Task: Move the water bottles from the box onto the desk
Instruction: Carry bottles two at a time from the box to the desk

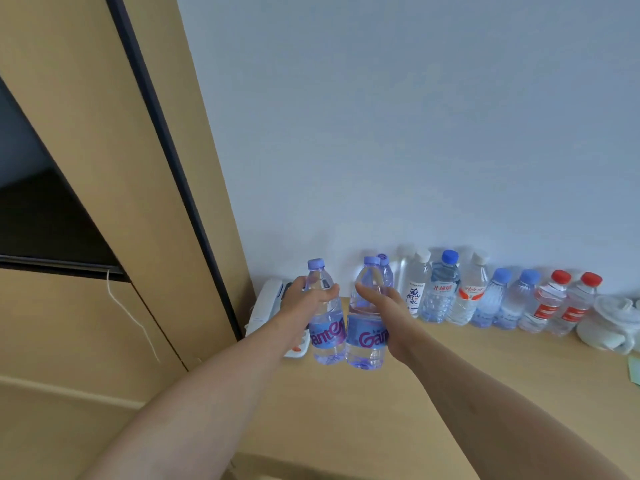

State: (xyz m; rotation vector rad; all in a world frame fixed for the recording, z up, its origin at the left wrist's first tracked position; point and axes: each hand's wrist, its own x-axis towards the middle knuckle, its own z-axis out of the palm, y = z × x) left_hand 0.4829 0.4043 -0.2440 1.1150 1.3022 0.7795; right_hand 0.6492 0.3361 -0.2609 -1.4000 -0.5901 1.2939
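I am holding two Ganten water bottles upright above the bench (398, 403), one in each hand. My left hand (304, 299) is gripping the left Ganten bottle (323, 317) around its shoulder, with the fingers (327, 293) curled round the clear plastic above the blue label. My right hand (382, 299) is gripping the right Ganten bottle (365, 327) at the same height, thumb in front and the remaining fingers hidden behind it. The two bottles are just beside each other, and I cannot tell whether their bases are touching the bench surface yet.

Status, as I am judging it: a row of water bottles (491, 296) is already standing on the bench against the wall (398, 133), extending to the right of the right Ganten bottle, with a third purple-capped bottle (385, 271) just behind that bottle. The task therefore appears well advanced. The box is not in view, so I cannot tell how many bottles are left.

A white power strip (266, 303) is lying to the left of the left Ganten bottle, partly behind my left hand, so the open gap for setting down is narrow.
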